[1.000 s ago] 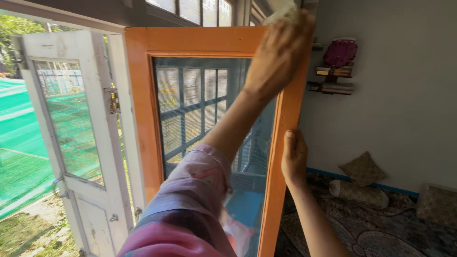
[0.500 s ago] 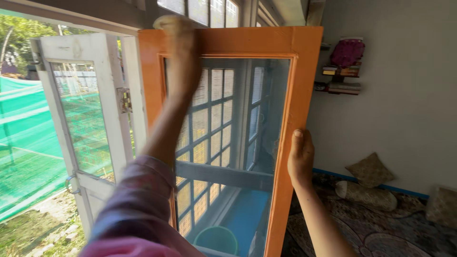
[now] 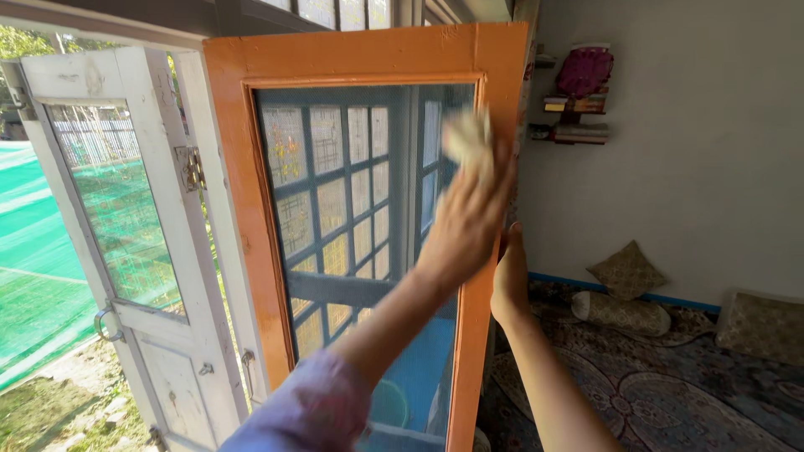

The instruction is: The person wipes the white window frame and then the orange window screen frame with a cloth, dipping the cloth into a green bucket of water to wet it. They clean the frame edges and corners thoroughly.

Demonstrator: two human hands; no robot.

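Orange-framed mesh shutter (image 3: 251, 209) beside grey wall (image 3: 712, 151), patterned carpet (image 3: 670, 385).

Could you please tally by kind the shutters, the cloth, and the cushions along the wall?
Orange mesh shutter: 1
White glazed shutter: 1
Pale cloth in the left hand: 1
Cushions: 3
Total: 6

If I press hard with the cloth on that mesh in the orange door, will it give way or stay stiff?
The mesh panel looks thin and see-through, so it would probably flex under a firm push rather than stay rigid. The orange frame appears to be solid wood and likely stays stiff. The door hangs open, so it may swing unless steadied; the right hand grips its edge while the left hand presses the cloth.
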